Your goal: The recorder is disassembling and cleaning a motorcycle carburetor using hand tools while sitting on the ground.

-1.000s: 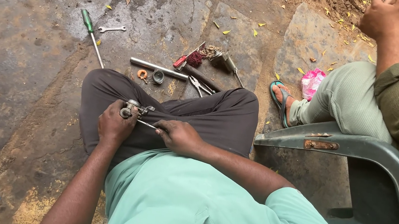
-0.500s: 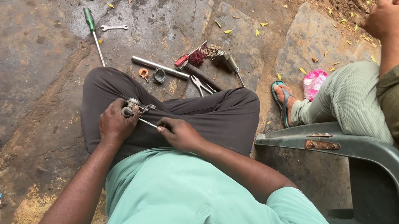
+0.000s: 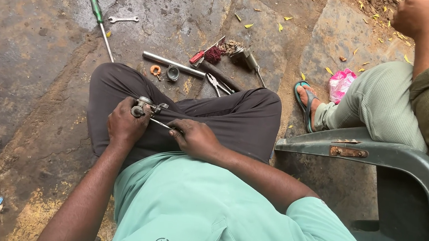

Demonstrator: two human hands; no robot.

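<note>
The small grey metal part with round knobs (image 3: 144,108) sits on the person's lap, on the dark trousers (image 3: 215,116). L hand (image 3: 125,125) is closed round it. R hand (image 3: 196,138) pinches a thin metal rod (image 3: 161,124) w/ its tip poking left into the part. The rod lies sideways btwn both hands. The part looks shiny, bumpy.

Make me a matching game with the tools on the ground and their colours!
Things:
1. screwdriver handle
2. small wrench
3. little ring
4. crumpled bag

Colours:
a. orange
b. pink
c. green
d. silver

Pairs: 1-c, 2-d, 3-a, 4-b
</note>
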